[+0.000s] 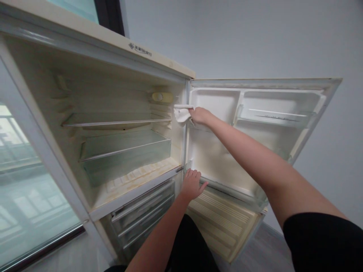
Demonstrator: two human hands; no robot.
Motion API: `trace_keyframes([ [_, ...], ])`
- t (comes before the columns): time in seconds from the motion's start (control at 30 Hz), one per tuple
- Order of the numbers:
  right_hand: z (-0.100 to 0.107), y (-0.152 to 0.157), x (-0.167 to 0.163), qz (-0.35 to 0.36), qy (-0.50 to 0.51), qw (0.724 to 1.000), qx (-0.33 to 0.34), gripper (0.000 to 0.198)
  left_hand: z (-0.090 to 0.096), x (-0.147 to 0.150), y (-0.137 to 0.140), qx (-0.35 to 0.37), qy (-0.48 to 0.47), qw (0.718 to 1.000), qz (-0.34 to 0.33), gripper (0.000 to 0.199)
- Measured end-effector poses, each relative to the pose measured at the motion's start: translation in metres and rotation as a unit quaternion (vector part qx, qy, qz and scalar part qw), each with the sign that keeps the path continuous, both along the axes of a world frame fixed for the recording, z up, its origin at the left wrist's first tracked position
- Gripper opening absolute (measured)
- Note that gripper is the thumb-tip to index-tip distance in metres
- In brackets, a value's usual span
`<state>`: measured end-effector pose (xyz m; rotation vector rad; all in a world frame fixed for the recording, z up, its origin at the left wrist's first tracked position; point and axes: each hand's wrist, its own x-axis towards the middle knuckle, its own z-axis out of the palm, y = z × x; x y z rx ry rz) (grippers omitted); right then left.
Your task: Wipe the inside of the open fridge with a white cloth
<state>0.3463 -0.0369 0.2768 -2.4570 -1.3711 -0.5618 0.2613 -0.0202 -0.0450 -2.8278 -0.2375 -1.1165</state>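
An old cream fridge stands open in front of me, its upper compartment empty. My right hand is closed on a white cloth and presses it against the fridge's right front edge, near the door hinge side. My left hand rests with fingers spread on the bottom corner of the upper compartment, where the door meets the body. Inside are a glass shelf and a clear drawer.
The open upper door carries empty door racks. Below, the freezer section shows wire-fronted drawers and its own open door. A large window lies to the left, and a plain grey wall behind.
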Motion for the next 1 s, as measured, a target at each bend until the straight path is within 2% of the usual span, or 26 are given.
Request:
trace_keyframes([
  [0.13, 0.014, -0.007, 0.012, -0.047, -0.031, 0.998, 0.038, 0.051, 0.001, -0.006, 0.005, 0.005, 0.005, 1.000, -0.008, 0.042],
  [0.23, 0.037, -0.018, 0.015, -0.056, -0.043, 0.991, 0.111, 0.055, 0.000, -0.010, 0.008, 0.005, 0.003, 1.000, -0.015, 0.040],
  [0.33, 0.051, -0.029, 0.005, -0.053, -0.143, 0.967, 0.202, 0.060, -0.001, -0.012, 0.010, 0.002, 0.002, 1.000, -0.021, 0.039],
  [0.37, 0.052, -0.032, 0.001, -0.037, -0.198, 0.957, 0.208, 0.059, -0.001, -0.013, 0.010, 0.001, 0.002, 1.000, -0.022, 0.038],
  [0.43, 0.048, -0.033, -0.004, 0.023, -0.302, 0.941, 0.150, 0.053, 0.000, -0.014, 0.011, -0.001, 0.006, 1.000, -0.023, 0.038],
  [0.5, 0.040, -0.031, -0.001, 0.077, -0.362, 0.929, 0.029, 0.047, 0.000, -0.015, 0.012, -0.002, 0.012, 1.000, -0.024, 0.037],
  [0.6, 0.026, -0.027, 0.015, 0.077, -0.373, 0.915, -0.134, 0.037, 0.001, -0.017, 0.013, -0.002, 0.017, 1.000, -0.023, 0.037],
  [0.67, 0.020, -0.026, 0.024, 0.062, -0.369, 0.907, -0.192, 0.034, 0.001, -0.017, 0.013, -0.003, 0.018, 1.000, -0.024, 0.037],
  [0.77, 0.015, -0.025, 0.028, 0.070, -0.355, 0.904, -0.226, 0.033, 0.001, -0.017, 0.014, -0.003, 0.014, 0.999, -0.030, 0.036],
  [0.87, 0.015, -0.021, 0.025, 0.082, -0.318, 0.914, -0.240, 0.030, 0.000, -0.016, 0.014, -0.006, 0.009, 0.999, -0.033, 0.034],
  [0.93, 0.017, -0.017, 0.023, 0.089, -0.287, 0.933, -0.200, 0.026, 0.001, -0.016, 0.014, -0.007, 0.011, 0.999, -0.033, 0.034],
  [1.0, 0.021, -0.014, 0.021, 0.094, -0.257, 0.954, -0.123, 0.029, 0.002, -0.017, 0.014, -0.006, 0.015, 0.999, -0.030, 0.034],
])
